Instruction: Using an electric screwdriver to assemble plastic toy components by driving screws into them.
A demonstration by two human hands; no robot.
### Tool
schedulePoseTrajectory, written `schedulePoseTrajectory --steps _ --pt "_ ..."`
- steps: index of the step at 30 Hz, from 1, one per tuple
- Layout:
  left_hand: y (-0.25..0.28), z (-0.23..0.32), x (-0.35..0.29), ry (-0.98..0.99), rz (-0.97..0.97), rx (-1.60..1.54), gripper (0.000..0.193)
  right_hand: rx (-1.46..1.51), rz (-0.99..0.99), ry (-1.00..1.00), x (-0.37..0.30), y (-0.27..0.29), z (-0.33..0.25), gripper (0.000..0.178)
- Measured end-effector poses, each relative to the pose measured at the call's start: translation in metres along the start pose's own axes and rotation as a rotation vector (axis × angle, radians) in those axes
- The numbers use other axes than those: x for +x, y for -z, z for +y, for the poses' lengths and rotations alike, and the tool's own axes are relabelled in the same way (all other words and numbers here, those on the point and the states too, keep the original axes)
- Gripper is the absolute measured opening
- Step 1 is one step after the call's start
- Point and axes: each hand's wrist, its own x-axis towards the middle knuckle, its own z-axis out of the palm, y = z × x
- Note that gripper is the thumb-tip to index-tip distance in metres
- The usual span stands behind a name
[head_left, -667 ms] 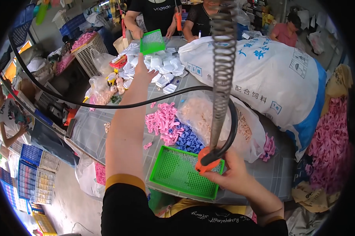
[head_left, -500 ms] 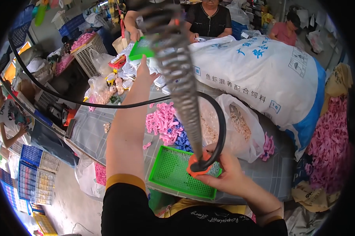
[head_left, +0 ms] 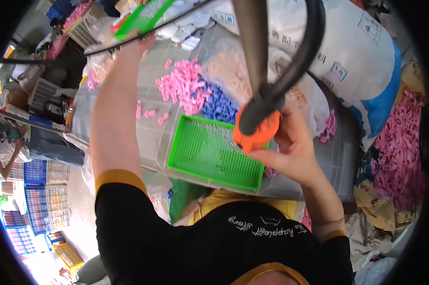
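Observation:
My left arm stretches far out to the upper left, where my left hand (head_left: 137, 43) grips the near edge of a green tray (head_left: 141, 21). Another person's hand, partly cut off, is at that tray's far side. Closer to me, my right hand (head_left: 295, 147) is wrapped round the orange head of a corded tool (head_left: 264, 130), which looks like an electric screwdriver. It hangs from above with a black cable; its lower end is hidden. Under it lies a second green tray (head_left: 174, 154) with a perforated floor, holding many small silvery pieces.
Pink plastic pieces (head_left: 186, 83) and blue pieces (head_left: 219, 105) are heaped beyond the near tray. Clear bags (head_left: 231, 69) of beige pieces and a big white sack (head_left: 366, 61) stand behind. Pink parts (head_left: 399, 152) pile up at right; crates (head_left: 36, 204) stack at left.
My view has tilted downward, so the table appears higher. The far tray now shows further left with my left hand still at its edge. My right hand remains on the orange tool.

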Motion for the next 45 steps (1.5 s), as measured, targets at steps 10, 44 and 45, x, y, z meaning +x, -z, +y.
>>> schedulePoseTrajectory --steps 10,44,45 --pt "0.011 -0.009 -0.142 -0.202 0.121 0.280 0.037 -0.038 -0.007 0.026 -0.001 -0.007 0.011 0.064" --pt "0.046 -0.090 -0.461 -0.016 0.183 0.282 0.039 0.072 0.119 0.085 0.003 0.014 0.016 0.078" --pt "0.047 -0.090 -0.461 -0.015 0.173 0.301 0.039 0.072 0.104 0.087 0.002 0.015 0.017 0.078"
